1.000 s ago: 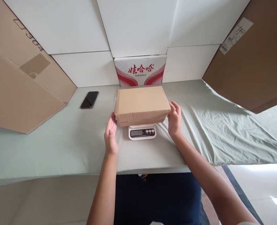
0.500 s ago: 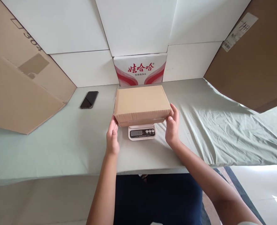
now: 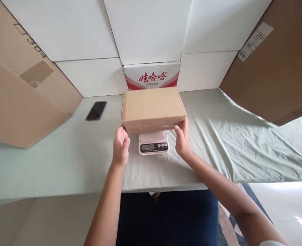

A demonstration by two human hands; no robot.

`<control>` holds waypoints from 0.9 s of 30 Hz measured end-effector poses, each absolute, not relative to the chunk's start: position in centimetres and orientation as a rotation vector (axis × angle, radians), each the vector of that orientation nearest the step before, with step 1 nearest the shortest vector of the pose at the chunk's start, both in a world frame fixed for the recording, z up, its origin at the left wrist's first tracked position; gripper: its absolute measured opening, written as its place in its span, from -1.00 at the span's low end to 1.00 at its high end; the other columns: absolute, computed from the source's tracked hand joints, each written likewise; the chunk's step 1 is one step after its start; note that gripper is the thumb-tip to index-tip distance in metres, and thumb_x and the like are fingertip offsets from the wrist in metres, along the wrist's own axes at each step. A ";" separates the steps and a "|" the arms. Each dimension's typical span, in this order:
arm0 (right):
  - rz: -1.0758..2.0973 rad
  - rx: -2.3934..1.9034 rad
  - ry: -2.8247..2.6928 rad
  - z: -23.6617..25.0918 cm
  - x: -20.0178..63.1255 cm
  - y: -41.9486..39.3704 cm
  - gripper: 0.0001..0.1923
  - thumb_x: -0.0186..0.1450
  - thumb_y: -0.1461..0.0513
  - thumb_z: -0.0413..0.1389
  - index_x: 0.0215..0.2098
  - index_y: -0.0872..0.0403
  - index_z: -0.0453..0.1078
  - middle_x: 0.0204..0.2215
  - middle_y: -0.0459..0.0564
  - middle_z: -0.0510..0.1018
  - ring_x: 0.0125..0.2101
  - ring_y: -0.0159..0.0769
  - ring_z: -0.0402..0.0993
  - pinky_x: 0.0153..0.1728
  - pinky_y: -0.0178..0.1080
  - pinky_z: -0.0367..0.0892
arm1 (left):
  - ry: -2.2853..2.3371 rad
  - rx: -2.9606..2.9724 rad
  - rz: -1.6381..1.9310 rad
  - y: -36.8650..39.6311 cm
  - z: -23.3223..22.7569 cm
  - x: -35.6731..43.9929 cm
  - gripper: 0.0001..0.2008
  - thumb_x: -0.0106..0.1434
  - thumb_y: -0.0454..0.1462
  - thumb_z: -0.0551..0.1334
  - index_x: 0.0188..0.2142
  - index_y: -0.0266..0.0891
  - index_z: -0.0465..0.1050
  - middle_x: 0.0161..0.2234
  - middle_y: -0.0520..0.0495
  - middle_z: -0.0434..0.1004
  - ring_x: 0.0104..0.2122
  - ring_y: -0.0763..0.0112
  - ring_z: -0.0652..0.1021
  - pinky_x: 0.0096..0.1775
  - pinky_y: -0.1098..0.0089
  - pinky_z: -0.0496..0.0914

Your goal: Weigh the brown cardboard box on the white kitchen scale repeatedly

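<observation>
While left hand (image 3: 121,145) and right hand (image 3: 183,139) grasp carton (image 3: 153,105) | scale (image 3: 153,137) partly hidden | display (image 3: 147,147) illegible

left hand (image 3: 120,146) and right hand (image 3: 183,138) with some fingertips hidden by cardboard box (image 3: 153,105), rear of scale (image 3: 153,137) covered, display (image 3: 147,147) digits unreadable

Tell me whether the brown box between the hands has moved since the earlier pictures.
Yes. The brown box has shifted up the view against the scale: more of the scale's platform shows now, and the box hides the printed carton's bottom edge.
</observation>
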State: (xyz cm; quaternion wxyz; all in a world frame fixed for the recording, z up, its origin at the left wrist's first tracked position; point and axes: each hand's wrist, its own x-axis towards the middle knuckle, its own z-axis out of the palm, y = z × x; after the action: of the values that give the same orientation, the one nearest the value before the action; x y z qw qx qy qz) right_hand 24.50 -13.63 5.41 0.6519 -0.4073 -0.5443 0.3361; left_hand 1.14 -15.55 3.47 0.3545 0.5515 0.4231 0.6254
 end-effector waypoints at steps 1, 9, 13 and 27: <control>0.738 -0.906 -1.244 5.9 24.5 -12.7 -0.52 0.36 -0.06 0.05 0.20 -0.16 0.26 0.24 0.02 0.40 0.25 0.01 0.33 0.31 0.13 0.29 | 1.059 1.446 1.623 -14.5 4.1 1.0 -0.22 0.22 0.27 0.22 0.24 -0.15 0.35 0.28 -0.32 0.43 0.35 -0.12 0.36 0.36 -0.05 0.22; 0.658 -0.852 -1.271 5.7 23.5 -3.1 -0.40 0.32 -0.01 0.05 0.31 -0.20 0.16 0.32 -0.07 0.34 0.39 -0.10 0.16 0.43 0.11 0.13 | 0.992 1.386 1.726 -4.0 3.8 1.0 -0.34 0.24 0.26 0.21 0.11 -0.12 0.35 0.22 -0.26 0.44 0.30 0.03 0.42 0.34 0.04 0.24; 0.721 -0.884 -1.298 3.0 23.7 -1.1 -0.43 0.30 -0.04 0.06 0.27 -0.20 0.24 0.31 -0.10 0.38 0.40 -0.13 0.15 0.45 0.10 0.09 | 0.980 1.337 1.724 -2.8 1.1 1.3 -0.21 0.16 0.31 0.25 0.17 -0.13 0.30 0.27 -0.30 0.39 0.34 0.02 0.37 0.34 0.06 0.23; 0.767 -0.947 -1.252 0.7 24.8 0.1 -0.51 0.30 0.05 0.05 0.19 -0.12 0.35 0.30 -0.12 0.43 0.34 -0.16 0.24 0.45 0.02 0.08 | 1.020 1.185 1.625 -0.4 -1.8 1.1 -0.37 0.19 0.29 0.24 -0.01 -0.11 0.40 0.16 -0.24 0.51 0.23 0.13 0.49 0.26 0.12 0.30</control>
State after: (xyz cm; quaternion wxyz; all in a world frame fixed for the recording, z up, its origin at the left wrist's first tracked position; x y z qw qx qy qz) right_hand 24.76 0.05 0.72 0.6422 -0.4155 -0.5494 0.3364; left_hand 1.12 -0.37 -1.79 0.4289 0.4746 0.4087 0.6510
